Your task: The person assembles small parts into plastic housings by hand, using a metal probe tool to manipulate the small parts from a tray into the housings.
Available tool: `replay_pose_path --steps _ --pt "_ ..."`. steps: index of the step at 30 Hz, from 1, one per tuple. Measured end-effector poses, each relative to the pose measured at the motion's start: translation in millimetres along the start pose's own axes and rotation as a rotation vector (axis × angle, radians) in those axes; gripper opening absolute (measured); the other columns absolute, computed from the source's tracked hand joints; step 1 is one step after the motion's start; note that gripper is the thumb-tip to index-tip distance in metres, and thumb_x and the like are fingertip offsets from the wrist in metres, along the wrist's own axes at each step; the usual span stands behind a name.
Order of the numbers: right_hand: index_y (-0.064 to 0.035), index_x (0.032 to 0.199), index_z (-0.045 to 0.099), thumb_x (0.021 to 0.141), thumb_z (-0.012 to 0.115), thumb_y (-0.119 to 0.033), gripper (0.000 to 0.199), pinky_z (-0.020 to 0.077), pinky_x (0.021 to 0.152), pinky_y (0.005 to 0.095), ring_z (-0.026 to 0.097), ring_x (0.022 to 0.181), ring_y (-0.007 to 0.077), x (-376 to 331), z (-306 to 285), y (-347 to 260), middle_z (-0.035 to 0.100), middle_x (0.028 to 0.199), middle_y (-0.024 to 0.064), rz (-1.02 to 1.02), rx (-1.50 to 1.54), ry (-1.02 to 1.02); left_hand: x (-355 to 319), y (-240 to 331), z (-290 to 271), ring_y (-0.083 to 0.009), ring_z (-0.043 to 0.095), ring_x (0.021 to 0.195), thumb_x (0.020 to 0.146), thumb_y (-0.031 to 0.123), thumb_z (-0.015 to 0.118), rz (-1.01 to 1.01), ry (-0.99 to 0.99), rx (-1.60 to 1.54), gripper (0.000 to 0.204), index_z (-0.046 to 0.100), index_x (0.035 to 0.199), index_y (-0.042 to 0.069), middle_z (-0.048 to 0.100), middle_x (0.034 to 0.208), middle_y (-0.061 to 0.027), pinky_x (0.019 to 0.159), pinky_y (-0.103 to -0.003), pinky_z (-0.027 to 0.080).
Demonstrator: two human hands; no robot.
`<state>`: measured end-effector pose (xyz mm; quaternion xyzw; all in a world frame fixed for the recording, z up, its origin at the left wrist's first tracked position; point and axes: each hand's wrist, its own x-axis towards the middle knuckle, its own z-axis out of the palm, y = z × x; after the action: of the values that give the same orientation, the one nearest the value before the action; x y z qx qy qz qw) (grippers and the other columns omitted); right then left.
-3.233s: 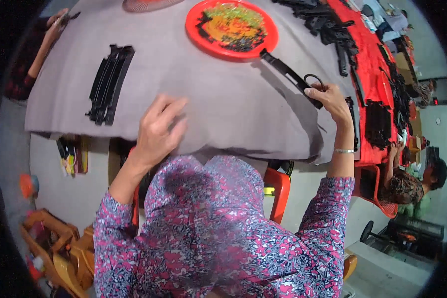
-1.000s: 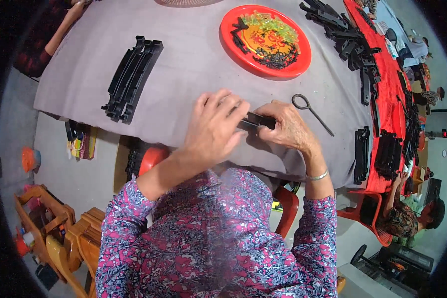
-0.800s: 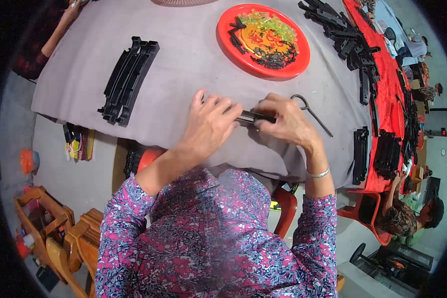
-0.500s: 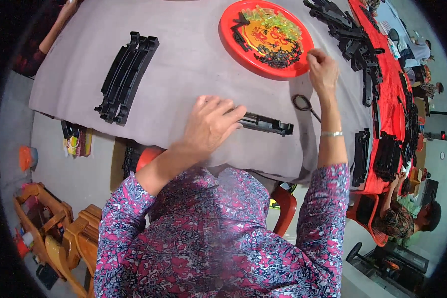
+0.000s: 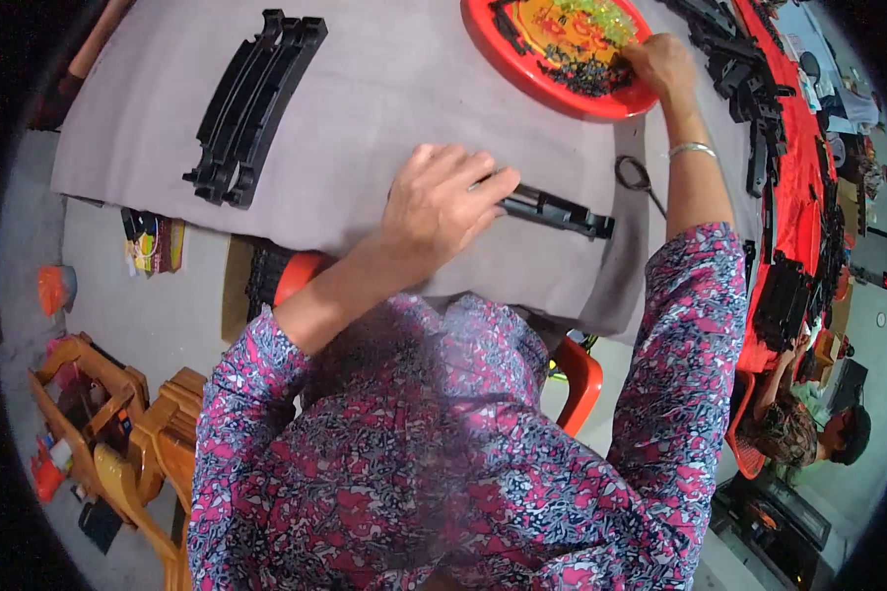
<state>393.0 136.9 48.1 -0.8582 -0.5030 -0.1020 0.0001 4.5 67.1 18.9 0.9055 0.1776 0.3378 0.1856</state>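
Observation:
My left hand (image 5: 448,202) is closed round one end of a long black plastic part (image 5: 562,212), which lies on the grey cloth near the table's front edge. The covered end is hidden under my fingers. My right hand (image 5: 668,67) reaches to the right side of a red round plate (image 5: 508,69), fingers bent down into a heap of small black pieces (image 5: 586,77). Whatever sits between those fingertips is too small to make out. Clear yellow-green pieces (image 5: 606,18) lie farther back on the plate. A black ring with a thin handle (image 5: 633,172) rests below my right wrist.
Several long black parts (image 5: 256,113) lie side by side at the left of the table. More black parts (image 5: 744,89) are piled at the right, beside a red cloth (image 5: 803,148). Another person's arm (image 5: 94,44) shows at upper left; a seated person (image 5: 798,428) is at far right.
My right hand has moved from beside the plate's rim onto the small black pieces. My left hand stays on the black plastic part. The whole view has shifted.

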Motion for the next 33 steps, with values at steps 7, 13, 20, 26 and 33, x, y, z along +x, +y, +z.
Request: replay_pose_path --steps 7,13,20,26,33 --pt "-0.0007 0.081 0.071 0.076 0.07 -0.033 0.032 0.0487 0.062 0.0277 0.063 0.069 0.0136 -80 -45 5 0.068 0.075 0.0055 0.071 0.723 -0.088 2 1 -3 -0.0252 0.058 0.085 0.066 0.013 0.078 -0.004 0.015 -0.013 0.042 0.064 0.105 0.01 0.059 0.093 -0.0041 0.077 -0.038 0.043" --pt "-0.0003 0.092 0.066 0.081 0.063 -0.008 0.014 0.0458 0.061 0.0235 0.055 0.07 0.0063 -204 -71 -47 0.062 0.082 -0.001 -0.13 1.263 -0.233 -1 -3 -5 -0.0259 0.058 0.085 0.068 0.016 0.077 -0.023 -0.027 -0.069 0.037 0.065 0.103 0.008 0.059 0.089 -0.0065 0.076 -0.039 0.042" --pt "-0.0006 0.093 0.064 0.07 0.065 -0.002 0.023 0.0502 0.066 0.035 0.061 0.073 0.0266 -243 -93 -87 0.059 0.082 0.0109 -0.504 0.803 -0.202 1 4 -12 -0.0274 0.058 0.086 0.069 0.017 0.076 -0.006 -0.115 -0.17 0.036 0.065 0.101 0.006 0.059 0.089 -0.0075 0.076 -0.039 0.042" --pt "-0.003 0.095 0.065 0.072 0.066 0.0 0.023 0.0488 0.075 0.0414 0.059 0.083 0.0328 -253 -89 -97 0.058 0.086 0.0123 -0.56 0.736 -0.147 1 0 -10 -0.0297 0.058 0.088 0.069 0.015 0.076 -0.019 -0.153 -0.184 0.037 0.065 0.103 0.005 0.059 0.09 -0.0086 0.078 -0.039 0.042" --pt "-0.0041 0.099 0.065 0.076 0.068 -0.002 0.023 0.0489 0.068 0.0399 0.06 0.078 0.0312 -254 -84 -100 0.058 0.083 0.0114 -0.502 0.765 -0.035 2 -1 -11 -0.03 0.058 0.088 0.069 0.015 0.076 -0.017 -0.151 -0.201 0.037 0.064 0.103 0.004 0.06 0.09 -0.0098 0.078 -0.04 0.042"
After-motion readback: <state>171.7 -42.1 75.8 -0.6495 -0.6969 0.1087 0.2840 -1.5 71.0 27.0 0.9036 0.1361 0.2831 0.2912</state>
